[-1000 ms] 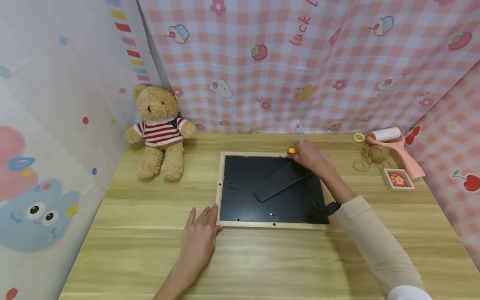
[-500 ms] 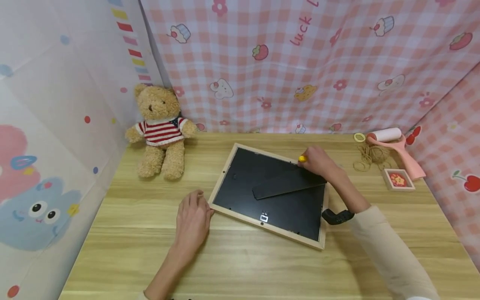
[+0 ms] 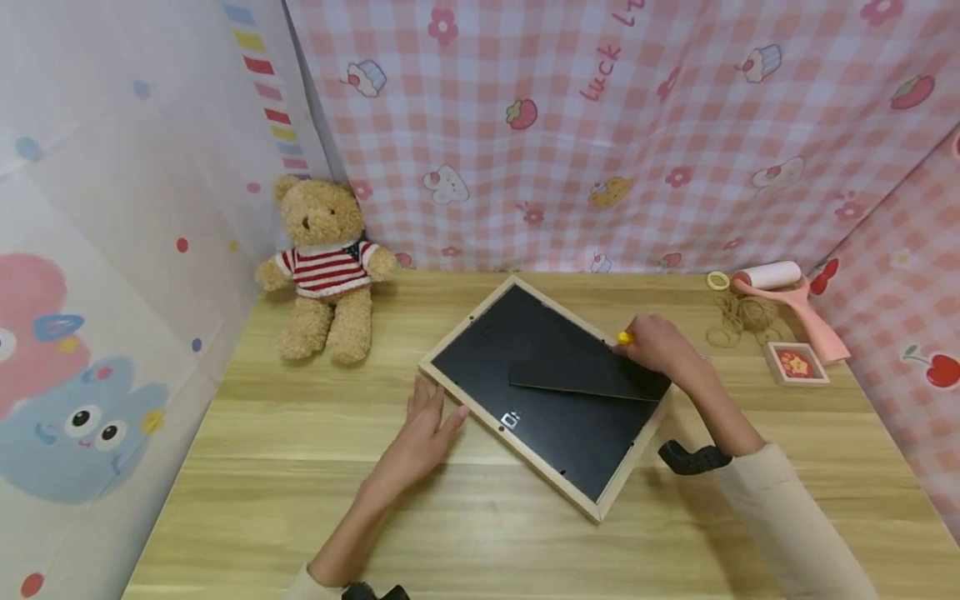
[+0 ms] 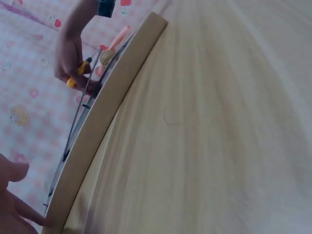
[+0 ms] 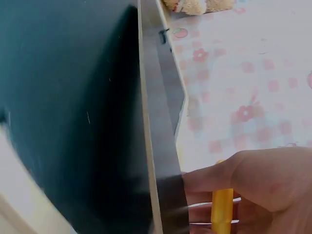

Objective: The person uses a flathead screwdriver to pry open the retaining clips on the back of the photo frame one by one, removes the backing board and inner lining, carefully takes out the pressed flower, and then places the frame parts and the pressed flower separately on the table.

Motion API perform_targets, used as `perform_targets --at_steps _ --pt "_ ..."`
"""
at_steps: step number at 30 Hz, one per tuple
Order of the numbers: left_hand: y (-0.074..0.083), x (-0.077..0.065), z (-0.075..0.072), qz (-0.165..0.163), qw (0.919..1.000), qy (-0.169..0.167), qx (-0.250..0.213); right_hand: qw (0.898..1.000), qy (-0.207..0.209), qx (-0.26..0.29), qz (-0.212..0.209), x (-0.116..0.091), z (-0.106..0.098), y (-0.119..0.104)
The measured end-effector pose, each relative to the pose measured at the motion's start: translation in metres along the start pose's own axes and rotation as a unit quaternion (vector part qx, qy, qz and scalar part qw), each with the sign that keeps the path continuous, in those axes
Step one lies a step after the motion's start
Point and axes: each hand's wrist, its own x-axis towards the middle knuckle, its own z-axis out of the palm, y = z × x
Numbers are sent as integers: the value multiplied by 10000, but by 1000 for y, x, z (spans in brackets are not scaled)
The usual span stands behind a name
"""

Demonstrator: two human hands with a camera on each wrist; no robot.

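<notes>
A picture frame [image 3: 558, 479] lies back side up on the table, turned at an angle, with a pale wooden rim and a black backing board [image 3: 487, 333]. The black stand [image 3: 577, 379] lies across the board. My right hand [image 3: 660, 346] holds a screwdriver [image 3: 625, 338] with a yellow handle, its fingers at the frame's far right edge beside the stand; in the right wrist view its handle [image 5: 222, 212] shows among the fingers. My left hand [image 3: 423, 433] rests at the frame's near left edge, fingers extended, thumb against the rim.
A teddy bear [image 3: 326, 267] in a striped shirt sits at the back left. At the back right are a pink lint roller [image 3: 813, 321], a twine bundle [image 3: 750, 317], a yellow ring [image 3: 717, 281] and a small framed star [image 3: 797, 364]. Patterned cloth hangs behind.
The picture frame has turned clockwise on the table. My right hand has moved right and nearer with the screwdriver; my left hand has shifted from the left side to the near left edge.
</notes>
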Motion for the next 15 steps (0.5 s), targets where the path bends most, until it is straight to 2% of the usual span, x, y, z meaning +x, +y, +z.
perform_targets --at_steps 4,6,10,12,13,15 --pt "4 14 -4 99 9986 -510 -22 9998 -140 104 135 -13 2 2" --pt "1 23 -9 190 9962 -848 -60 9995 -215 180 150 -17 8 12" --pt "-7 38 -18 351 9898 -1334 -350 9984 -323 432 -138 -14 42 65" --pt "-11 46 -20 372 9875 -1468 -426 9971 -379 606 -254 -18 54 81" --pt "-13 50 -21 410 9869 -1509 -399 9961 -446 713 -266 -21 56 83" --pt "-17 60 -20 520 9858 -1565 -306 9942 -558 888 -231 -35 54 74"
